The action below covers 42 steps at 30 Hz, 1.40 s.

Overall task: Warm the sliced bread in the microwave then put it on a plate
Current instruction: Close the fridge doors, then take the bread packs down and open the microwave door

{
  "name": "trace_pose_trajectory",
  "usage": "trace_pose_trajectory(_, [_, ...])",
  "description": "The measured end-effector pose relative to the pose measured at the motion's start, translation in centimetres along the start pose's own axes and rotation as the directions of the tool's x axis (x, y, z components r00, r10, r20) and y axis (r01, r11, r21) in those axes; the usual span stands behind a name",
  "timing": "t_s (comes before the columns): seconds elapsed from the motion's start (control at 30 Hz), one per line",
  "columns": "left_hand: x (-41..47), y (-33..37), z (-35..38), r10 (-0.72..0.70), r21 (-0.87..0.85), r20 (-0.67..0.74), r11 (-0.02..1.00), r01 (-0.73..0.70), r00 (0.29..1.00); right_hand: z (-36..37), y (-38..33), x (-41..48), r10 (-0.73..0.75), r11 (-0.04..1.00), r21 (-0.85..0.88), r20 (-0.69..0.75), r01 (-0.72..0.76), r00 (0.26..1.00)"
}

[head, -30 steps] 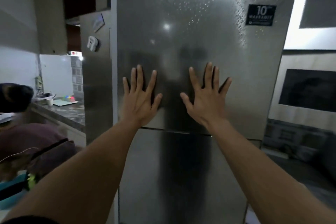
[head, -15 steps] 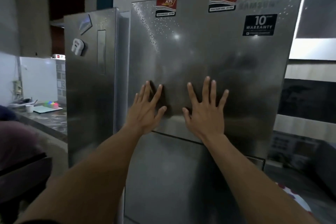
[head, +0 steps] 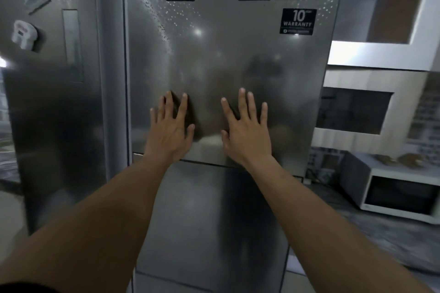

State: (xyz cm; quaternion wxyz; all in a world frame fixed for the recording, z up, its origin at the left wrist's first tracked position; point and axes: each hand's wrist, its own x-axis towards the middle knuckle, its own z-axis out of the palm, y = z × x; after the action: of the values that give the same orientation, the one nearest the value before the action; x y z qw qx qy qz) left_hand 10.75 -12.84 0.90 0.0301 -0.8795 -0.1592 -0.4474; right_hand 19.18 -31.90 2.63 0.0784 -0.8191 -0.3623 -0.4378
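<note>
Nothing is held by either hand. The left hand and the right hand are laid flat, fingers straight and spread, against the lower part of the upper door of a steel fridge, just above the seam with the lower door. They are set side by side at about the same height, a gap left between them. No handle is gripped, so the pose is judged to be a press or rest on a closed door, not a pull.

The sliced bread is not seen anywhere. Whether it is kept inside the fridge cannot be told, and so its heading and long axis cannot be given. No plate is seen either.

The microwave is found low on the right, well apart from the hands, set on a dark counter, its door apparently closed. Its long axis is laid across the counter, and its dark glass front is turned toward the room, so that loading from the front is judged possible. A second steel fridge is stood just beside on the left, with a white magnet stuck to it.
</note>
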Motion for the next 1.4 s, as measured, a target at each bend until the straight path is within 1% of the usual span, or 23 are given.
trace_pose_trajectory(0.1, [-0.3, 2.7, -0.3, 0.145, 0.030, -0.039, 0.989, -0.144, 0.989, -1.5, 1.2, -1.4, 0.059, 0.998, 0.015, 0.021, -0.059, 0.998])
trace_pose_trajectory(0.17, [-0.3, 5.1, -0.3, 0.213, 0.017, -0.069, 0.977, -0.213, 0.974, -2.8, 2.4, -2.3, 0.118, 0.992, 0.041, 0.040, -0.120, 0.992])
trace_pose_trajectory(0.27, [-0.4, 9.1, 0.1, 0.274, -0.046, -0.113, 0.959, -0.281, 0.955, -4.9, 5.2, -4.2, 0.189, 0.981, 0.037, 0.065, -0.191, 0.980])
trace_pose_trajectory(0.37, [-0.8, 13.9, 0.6, 0.344, -0.115, -0.116, 0.927, -0.356, 0.932, -6.7, 9.2, -6.8, 0.241, 0.970, -0.009, 0.118, -0.242, 0.963])
trace_pose_trajectory(0.5, [-0.8, 19.7, 1.3, 0.414, -0.181, -0.131, 0.884, -0.432, 0.901, -8.6, 13.8, -9.4, 0.381, 0.924, -0.050, 0.179, -0.379, 0.907])
trace_pose_trajectory(0.63, [-1.4, 26.3, 1.6, 0.463, -0.210, -0.110, 0.854, -0.476, 0.879, -10.7, 18.9, -13.0, 0.476, 0.879, -0.085, 0.203, -0.468, 0.856])
trace_pose_trajectory(0.77, [-2.3, 33.4, 2.6, 0.489, -0.231, -0.070, 0.840, -0.491, 0.869, -12.5, 24.8, -16.8, 0.551, 0.834, -0.132, 0.222, -0.536, 0.804])
trace_pose_trajectory(0.93, [-2.7, 42.2, 4.5, 0.492, -0.318, 0.001, 0.825, -0.467, 0.870, -14.8, 33.5, -20.8, 0.601, 0.799, -0.203, 0.269, -0.566, 0.753])
trace_pose_trajectory(1.03, [-3.2, 48.0, 5.9, 0.496, -0.403, 0.057, 0.806, -0.434, 0.867, -16.2, 38.7, -23.4, 0.626, 0.779, -0.238, 0.289, -0.580, 0.724])
trace_pose_trajectory(1.23, [-4.4, 57.7, 8.7, 0.532, -0.450, 0.161, 0.789, -0.418, 0.831, -17.3, 47.3, -27.7, 0.662, 0.750, -0.275, 0.323, -0.602, 0.677])
trace_pose_trajectory(1.4, [-3.7, 64.7, 12.1, 0.566, -0.471, 0.199, 0.771, -0.429, 0.800, -16.2, 53.9, -29.9, 0.697, 0.717, -0.296, 0.297, -0.631, 0.653])
